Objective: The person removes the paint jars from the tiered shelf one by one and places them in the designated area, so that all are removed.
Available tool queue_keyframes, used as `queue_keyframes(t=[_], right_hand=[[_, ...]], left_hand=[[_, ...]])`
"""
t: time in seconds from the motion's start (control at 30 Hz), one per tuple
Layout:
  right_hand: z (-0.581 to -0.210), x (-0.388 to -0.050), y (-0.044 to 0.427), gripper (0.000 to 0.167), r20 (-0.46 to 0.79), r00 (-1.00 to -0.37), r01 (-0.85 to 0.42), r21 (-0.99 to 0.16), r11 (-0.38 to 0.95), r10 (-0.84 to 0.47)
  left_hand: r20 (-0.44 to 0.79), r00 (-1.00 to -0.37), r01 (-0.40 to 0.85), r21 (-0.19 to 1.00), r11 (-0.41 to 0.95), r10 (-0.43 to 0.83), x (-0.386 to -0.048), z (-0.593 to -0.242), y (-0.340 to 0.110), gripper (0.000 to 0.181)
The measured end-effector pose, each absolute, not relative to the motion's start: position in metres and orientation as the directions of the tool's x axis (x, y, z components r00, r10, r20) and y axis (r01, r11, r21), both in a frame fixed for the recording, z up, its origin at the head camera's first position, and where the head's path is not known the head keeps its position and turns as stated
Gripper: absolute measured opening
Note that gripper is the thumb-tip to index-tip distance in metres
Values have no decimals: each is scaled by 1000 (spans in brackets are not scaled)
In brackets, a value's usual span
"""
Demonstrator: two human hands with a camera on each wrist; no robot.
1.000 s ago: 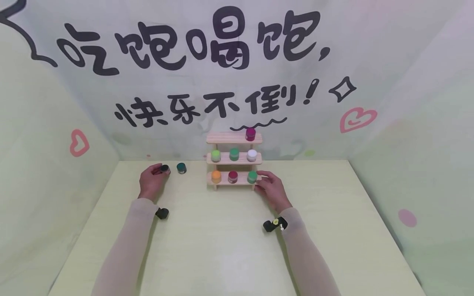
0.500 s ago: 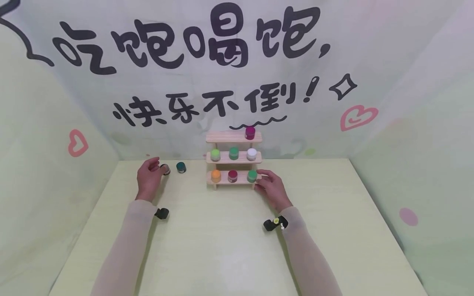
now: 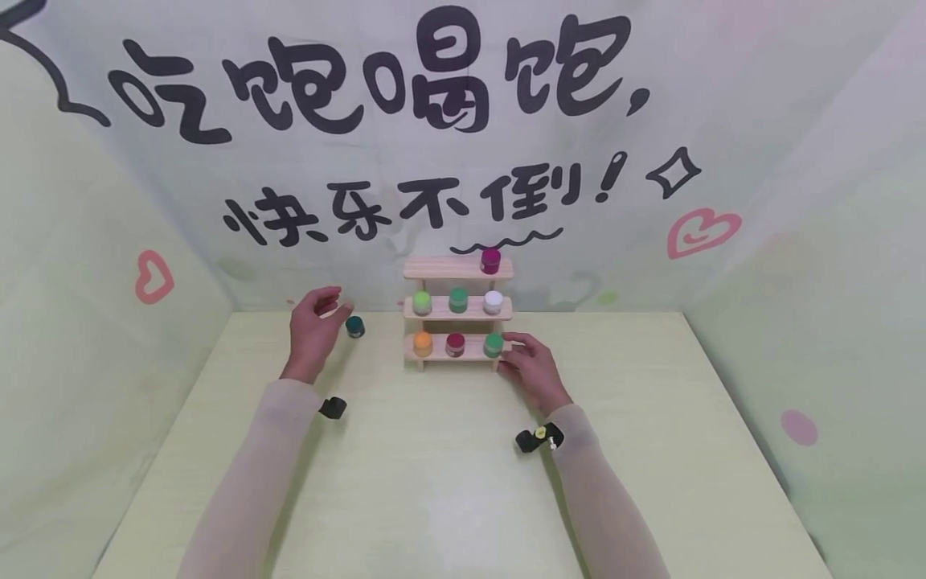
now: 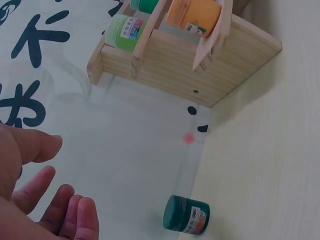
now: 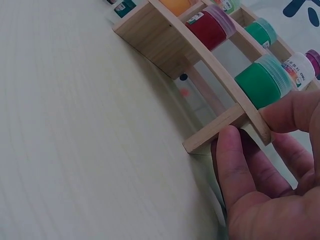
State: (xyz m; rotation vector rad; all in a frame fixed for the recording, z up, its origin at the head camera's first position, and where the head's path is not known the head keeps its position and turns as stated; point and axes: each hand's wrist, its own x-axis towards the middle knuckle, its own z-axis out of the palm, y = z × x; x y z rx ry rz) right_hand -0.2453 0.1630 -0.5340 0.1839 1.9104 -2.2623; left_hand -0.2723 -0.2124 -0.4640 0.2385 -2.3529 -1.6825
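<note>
My left hand (image 3: 314,330) hovers at the back left of the table, thumb and fingers apart and holding nothing. Close to its thumb stands a dark teal paint jar (image 3: 354,326), which lies apart from the hand in the left wrist view. A second dark jar that was beside it is hidden behind the hand in the head view. My right hand (image 3: 535,371) grips the right end of the wooden tiered stand (image 3: 441,268), thumb at the bottom shelf and fingers by its leg (image 5: 215,129). A green jar (image 5: 262,82) sits right beside that thumb.
Orange (image 3: 423,344) and dark red (image 3: 455,346) jars share the bottom shelf with the green one. Light green (image 3: 422,303), green (image 3: 458,301) and white (image 3: 493,302) jars fill the middle shelf. A magenta jar (image 3: 490,260) stands at the top right. Printed cloth (image 3: 347,281) rises behind.
My left hand has let go of the dark jar, then lifted and shifted right towards the teal jar. The right hand keeps its place on the stand.
</note>
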Motion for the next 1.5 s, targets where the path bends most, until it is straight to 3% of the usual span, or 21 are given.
queue_keyframes(t=[0.77,1.5], right_hand=[[-538,-248,154,37,-231,-973,233,-963,-139,-32],[-533,-244,160,37,-206,-979,203,-973,-108,9]], left_hand=[[200,-966,140,940,312,-167,-290,-419,-127,37],[138,-990,116,923,368,-36,-311,-408,-55,39]])
